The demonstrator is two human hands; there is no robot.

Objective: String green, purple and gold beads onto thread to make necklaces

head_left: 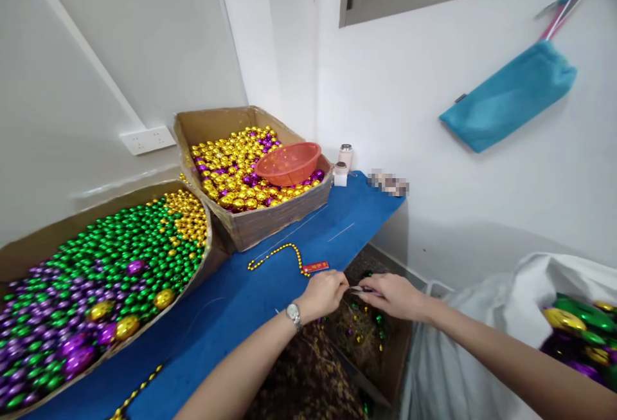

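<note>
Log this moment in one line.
Left hand: pinching, item unclear | right hand: holding silvery tool | blue table: gold bead strand, red tag

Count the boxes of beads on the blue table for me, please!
2. One box is at the left, holding green, purple and gold beads. The other box is behind it to the right, with a red bowl inside. More could sit out of view.

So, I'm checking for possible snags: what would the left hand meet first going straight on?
Most likely the metal tool held in the right hand, just past the left hand's fingertips, though depth there is hard to judge.
</note>
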